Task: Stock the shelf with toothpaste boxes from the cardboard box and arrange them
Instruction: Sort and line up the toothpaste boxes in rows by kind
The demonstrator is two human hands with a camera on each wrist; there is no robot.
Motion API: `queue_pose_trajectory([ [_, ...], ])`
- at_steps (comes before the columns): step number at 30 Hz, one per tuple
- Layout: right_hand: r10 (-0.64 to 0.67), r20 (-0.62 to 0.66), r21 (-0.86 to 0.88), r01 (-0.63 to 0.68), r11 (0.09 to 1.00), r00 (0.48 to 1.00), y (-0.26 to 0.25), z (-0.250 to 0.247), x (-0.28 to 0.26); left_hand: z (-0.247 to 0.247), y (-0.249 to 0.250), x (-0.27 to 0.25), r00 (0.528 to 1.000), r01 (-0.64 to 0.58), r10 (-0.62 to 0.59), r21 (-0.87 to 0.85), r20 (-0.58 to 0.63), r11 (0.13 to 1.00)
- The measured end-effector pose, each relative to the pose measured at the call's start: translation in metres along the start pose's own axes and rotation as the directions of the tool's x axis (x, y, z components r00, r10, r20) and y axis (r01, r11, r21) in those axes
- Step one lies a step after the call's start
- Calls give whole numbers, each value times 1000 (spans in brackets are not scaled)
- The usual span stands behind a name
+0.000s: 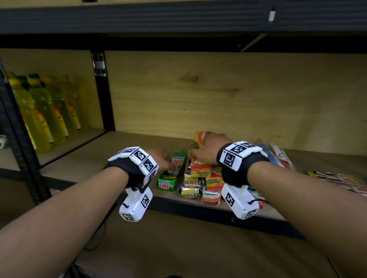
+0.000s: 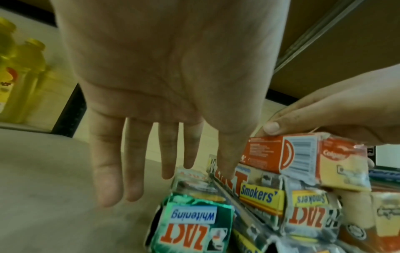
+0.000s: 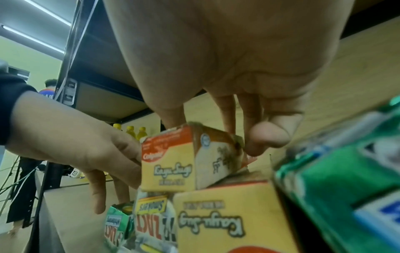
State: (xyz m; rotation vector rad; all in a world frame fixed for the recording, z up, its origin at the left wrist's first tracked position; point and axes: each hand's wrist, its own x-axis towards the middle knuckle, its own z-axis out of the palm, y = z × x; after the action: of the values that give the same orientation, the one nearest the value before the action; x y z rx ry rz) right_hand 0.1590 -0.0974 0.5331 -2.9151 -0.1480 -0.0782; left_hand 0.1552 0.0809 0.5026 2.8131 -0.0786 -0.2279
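Observation:
Several toothpaste boxes lie stacked at the front of the wooden shelf [image 1: 113,148]. My right hand [image 1: 198,157] [image 3: 216,131] pinches an orange and yellow Colgate box [image 1: 200,170] [image 2: 303,154] [image 3: 184,162] from above, thumb on one side and fingers on the other; it sits tilted on top of the pile. My left hand [image 1: 169,164] [image 2: 171,171] hovers open with straight fingers over the green Zact box [image 1: 170,176] [image 2: 190,222], close to the Colgate box's left side. Silver Zact Smokers boxes [image 2: 307,214] and another yellow box [image 3: 227,219] lie underneath. The cardboard box is out of sight.
Yellow bottles [image 1: 44,112] fill the bay to the left, behind a black upright [image 1: 103,90]. Flat packs [image 1: 346,183] lie on the shelf to the right. The upper shelf beam [image 1: 168,15] hangs overhead. A person [image 3: 49,87] stands far off.

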Motion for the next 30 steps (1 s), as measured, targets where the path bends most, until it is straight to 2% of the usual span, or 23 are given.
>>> queue_pose_trajectory([
  [2,31,22,8,-31,999,999,-3,3,2,5,-3,3,1000,-20,20,-12,19,1000],
  [10,73,18,76,-74,994,997,-8,6,10,11,-12,11,998,-64,62,-56,-31,996],
  [14,91,15,285,-92,954,996,0,0,7,12,-10,8,998,-57,57,-12,-42,998],
  [17,91,-46,342,-70,937,995,9,-9,3,14,-6,8,995,-33,31,-12,-97,999],
  [22,73,-119,278,-37,960,990,27,-29,-5,14,15,8,981,-48,27,-108,-191,993],
  [25,79,-127,191,-53,980,989,43,-37,-9,12,31,6,978,-87,68,-90,-195,992],
  [27,94,-122,156,-75,985,988,55,-41,-13,10,42,3,977,-120,110,-43,-181,992],
  [30,107,-104,100,-96,990,989,71,-40,-20,11,51,3,985,-146,146,7,-88,989],
])
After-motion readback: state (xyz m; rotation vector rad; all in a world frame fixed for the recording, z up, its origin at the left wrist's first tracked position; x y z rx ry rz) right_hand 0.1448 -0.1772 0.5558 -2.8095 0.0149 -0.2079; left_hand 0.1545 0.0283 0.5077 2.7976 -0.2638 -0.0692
